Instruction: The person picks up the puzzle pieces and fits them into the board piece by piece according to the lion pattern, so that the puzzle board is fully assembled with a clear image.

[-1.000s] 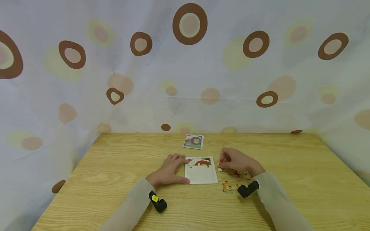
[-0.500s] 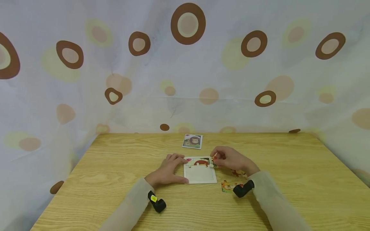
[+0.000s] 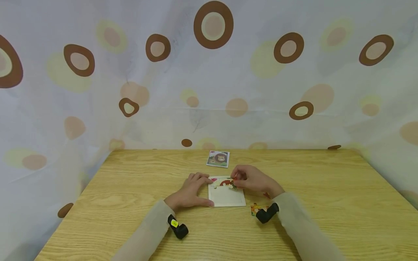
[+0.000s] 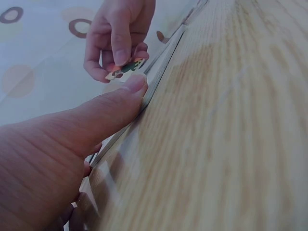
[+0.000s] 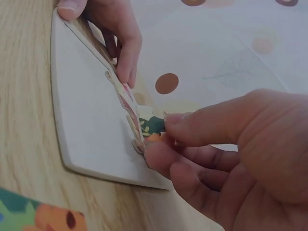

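1. Where the surface [image 3: 209, 235] lies nearest, 2 pale sleeves, the left sleeve [image 3: 147, 230] and the right sleeve [image 3: 303, 226], reach in, each with a black wrist camera at its cuff.
2. Near the right cuff lies a yellow-and-green loose piece [image 3: 254, 210], partly hidden by the camera there; a little farther back, a reddish piece [image 3: 266, 195] shows beside the right forearm.
3. The left hand [image 3: 188, 194] rests at the left edge of the white puzzle tray [image 3: 228, 198], thumb and fingers spread wide, touching the frame without gripping round it. Its thumb is at the near left corner.
4. The tray lies flat, its nearer part bare white; along its far side are fitted pieces [image 3: 224, 182], with pink and red-brown patches.
5. Over the tray's far right part, the right hand [image 3: 256, 179] has its fingers curled in and pinches a green-and-orange piece [image 5: 153, 125] between thumb and fingertips, tilted, close to the fitted pieces. Whether they touch, I cannot tell.
6. Beyond the tray lies a lion picture card [image 3: 218, 159].
7. Behind the surface hangs a pale curtain [image 3: 209, 87] with brown rings.
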{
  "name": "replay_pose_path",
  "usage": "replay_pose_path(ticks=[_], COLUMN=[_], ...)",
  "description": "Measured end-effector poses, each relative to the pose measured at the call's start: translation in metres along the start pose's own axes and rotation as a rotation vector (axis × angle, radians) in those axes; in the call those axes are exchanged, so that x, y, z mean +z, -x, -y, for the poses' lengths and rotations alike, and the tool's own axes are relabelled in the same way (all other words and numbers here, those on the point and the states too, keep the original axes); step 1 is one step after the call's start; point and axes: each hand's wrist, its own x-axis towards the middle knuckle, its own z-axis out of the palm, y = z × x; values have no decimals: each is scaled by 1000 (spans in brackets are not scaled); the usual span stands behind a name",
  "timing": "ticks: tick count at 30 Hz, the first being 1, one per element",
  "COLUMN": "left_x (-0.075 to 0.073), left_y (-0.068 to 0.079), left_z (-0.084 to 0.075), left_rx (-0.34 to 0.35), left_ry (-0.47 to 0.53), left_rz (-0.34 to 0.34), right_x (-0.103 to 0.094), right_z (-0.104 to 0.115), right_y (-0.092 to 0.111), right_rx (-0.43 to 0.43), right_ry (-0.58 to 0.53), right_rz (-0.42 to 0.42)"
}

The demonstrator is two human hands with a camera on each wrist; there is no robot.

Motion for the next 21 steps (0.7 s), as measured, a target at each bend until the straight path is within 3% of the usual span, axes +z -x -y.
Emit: replay_pose_path(ticks=[9,21], left_x=[-2,0], left_y=[1,1], left_z=[-4,0], left_rx=[-2,-3], left_ry=[0,-2], left_rz=[1,8], right_x=[12,34], right_z=[0,5], right_y=[-9,-20], right_rx=[77,187], right_ry=[-79,-82], right_rz=[36,-156])
